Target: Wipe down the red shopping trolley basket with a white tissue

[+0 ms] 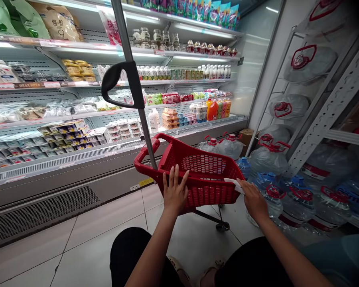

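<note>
A red plastic shopping cart (209, 194) with lattice walls stands on the floor in front of me. From its left end rises a grey metal pole with a black handle (134, 85). My left hand (175, 190) lies flat with fingers spread against the near side of the cart. Fingers of my right hand (254, 199) are closed on a white cloth or tissue (235, 184) at the cart's right corner, where it lies over the rim. Whether it is cloth or paper I cannot tell.
Behind the cart runs an open refrigerated shelf (113, 149) with dairy cups, bottles and pouches. Large water bottles (269, 159) with red handles crowd the right side, on the floor and on a metal rack (326, 111). My bent knees (131, 251) are close below.
</note>
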`<state>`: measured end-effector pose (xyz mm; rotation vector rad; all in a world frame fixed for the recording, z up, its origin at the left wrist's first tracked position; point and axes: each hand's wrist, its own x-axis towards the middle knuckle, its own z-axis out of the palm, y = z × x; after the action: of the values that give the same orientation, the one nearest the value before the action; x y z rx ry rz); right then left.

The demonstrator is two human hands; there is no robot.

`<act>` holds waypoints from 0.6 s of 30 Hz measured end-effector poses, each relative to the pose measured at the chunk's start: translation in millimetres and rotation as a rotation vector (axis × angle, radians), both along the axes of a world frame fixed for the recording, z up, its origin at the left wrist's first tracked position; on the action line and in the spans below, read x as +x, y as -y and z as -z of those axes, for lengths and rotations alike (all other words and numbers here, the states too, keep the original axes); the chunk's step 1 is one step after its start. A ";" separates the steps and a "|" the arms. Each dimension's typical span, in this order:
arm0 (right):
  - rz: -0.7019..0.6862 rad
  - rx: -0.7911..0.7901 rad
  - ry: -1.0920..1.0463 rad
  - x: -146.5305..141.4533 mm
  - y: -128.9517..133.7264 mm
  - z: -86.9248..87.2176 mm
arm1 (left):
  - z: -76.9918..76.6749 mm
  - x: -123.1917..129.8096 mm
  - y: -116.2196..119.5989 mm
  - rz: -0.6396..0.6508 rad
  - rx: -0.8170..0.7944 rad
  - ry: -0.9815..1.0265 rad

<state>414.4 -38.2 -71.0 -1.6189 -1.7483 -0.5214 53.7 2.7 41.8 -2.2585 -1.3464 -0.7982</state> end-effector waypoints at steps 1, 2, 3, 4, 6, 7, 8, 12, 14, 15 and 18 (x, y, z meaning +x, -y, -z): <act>0.015 0.002 -0.009 -1.1 -0.7 0.3 | 1.7 2.6 -0.7 -0.001 -0.001 0.010; 0.026 0.011 -0.017 -7.4 -2.4 -1.1 | 3.7 5.9 -1.4 0.000 -0.003 0.016; 0.029 0.023 -0.022 -18.7 -5.2 -4.2 | 6.1 9.9 -2.0 0.003 -0.007 0.016; 0.021 0.035 -0.022 -34.4 -8.9 -8.8 | 8.8 14.5 -2.4 0.010 -0.014 0.011; -0.038 0.041 0.000 -74.5 -18.8 -21.0 | 14.7 24.4 -2.8 0.023 -0.029 -0.009; -0.088 0.042 0.015 -96.1 -24.4 -27.6 | 17.7 29.1 -2.8 0.024 -0.036 -0.018; -0.142 0.036 0.032 -116.6 -29.9 -34.1 | 20.4 33.1 -2.8 0.023 -0.041 -0.026; -0.245 0.018 0.031 -162.9 -44.3 -50.8 | 25.9 39.2 -4.0 0.030 -0.049 -0.045; -0.246 0.003 0.035 -157.3 -44.8 -51.6 | 25.0 37.1 -6.2 0.039 -0.054 -0.046; -0.238 -0.004 0.039 -148.4 -43.6 -50.5 | 23.9 35.5 -7.8 0.040 -0.058 -0.044; -0.192 -0.015 0.019 -108.1 -35.7 -42.8 | 20.2 30.9 -13.7 0.044 -0.070 -0.035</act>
<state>306.3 -2.5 -28.2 -1.4410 -1.9016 -0.4337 84.5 16.4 21.5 -2.3521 -1.3332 -0.7330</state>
